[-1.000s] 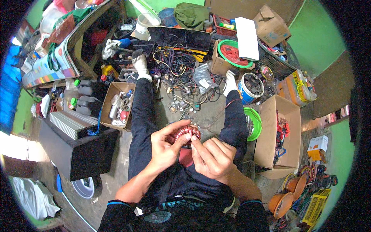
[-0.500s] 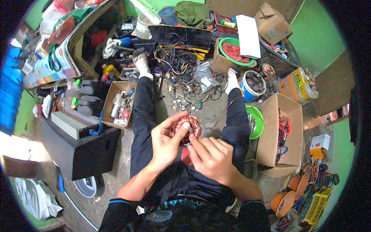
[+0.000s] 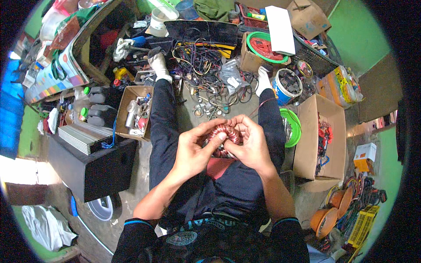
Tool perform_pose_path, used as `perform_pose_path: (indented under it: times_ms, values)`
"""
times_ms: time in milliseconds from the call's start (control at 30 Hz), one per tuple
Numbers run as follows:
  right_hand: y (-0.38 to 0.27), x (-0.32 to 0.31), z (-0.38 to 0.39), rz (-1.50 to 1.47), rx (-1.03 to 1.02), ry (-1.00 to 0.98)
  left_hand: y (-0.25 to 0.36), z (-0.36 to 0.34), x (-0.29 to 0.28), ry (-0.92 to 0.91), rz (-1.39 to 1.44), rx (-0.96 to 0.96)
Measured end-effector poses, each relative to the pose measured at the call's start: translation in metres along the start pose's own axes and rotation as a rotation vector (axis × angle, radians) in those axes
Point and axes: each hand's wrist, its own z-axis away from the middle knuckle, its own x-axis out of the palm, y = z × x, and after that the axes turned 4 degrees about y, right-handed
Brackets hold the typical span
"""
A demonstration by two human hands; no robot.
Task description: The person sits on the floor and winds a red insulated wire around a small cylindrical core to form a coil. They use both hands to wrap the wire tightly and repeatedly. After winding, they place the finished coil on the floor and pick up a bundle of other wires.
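Copper-wire ring coil held in both bare hands, in front of the lap, between the person's outstretched legs.

Left hand: fingers gripping the coil from its left side; thumb laid across the front of the ring. Right hand: fingers curled round the coil's upper right, thumb bent in against the lower right of the windings; gripping too. Some fingertips hidden behind the coil; exact contact there cannot be told.

Floor, ahead of the legs: dark cable tangle, clear plastic bag on its right edge, small loose metal parts toward its near edge.

Right of the right leg: lime-green basin, beside it an open cardboard box, left flap turned outward, red wires inside. Beyond the basin, white-and-blue bucket filled with dark pieces.

Left of the left leg: smaller carton containing a white cylinder near its left wall. Nearer, a black box; grey finned heat sink on its top, toward the left edge, with blue cord just beside the heat sink's right end.
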Motion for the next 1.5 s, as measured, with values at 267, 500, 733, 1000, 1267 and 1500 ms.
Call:
perform_pose_path:
  times_ms: [267,500,733,1000,1267,1500]
  values:
    - [-0.001,0.033,0.006,0.832,-0.486,0.409,0.004,-0.009,-0.004,0.039,-0.393,0.349]
    - [-0.006,-0.002,0.004,0.016,-0.102,-0.304,0.023,-0.005,-0.021,-0.005,-0.199,0.182]
    - [0.017,-0.034,-0.024,-0.398,0.218,-0.691,0.034,-0.007,-0.007,-0.154,-0.144,0.133]
    - [0.013,-0.14,-0.102,0.844,-0.3,0.42,0.038,0.014,-0.021,-0.008,-0.175,0.067]
    - [-0.057,-0.105,-0.108,0.165,0.115,0.456,0.023,0.003,-0.024,-0.158,-0.077,-0.154]
    - [-0.105,-0.074,-0.09,-0.399,0.05,0.266,0.002,-0.002,-0.041,-0.15,0.252,-0.036]
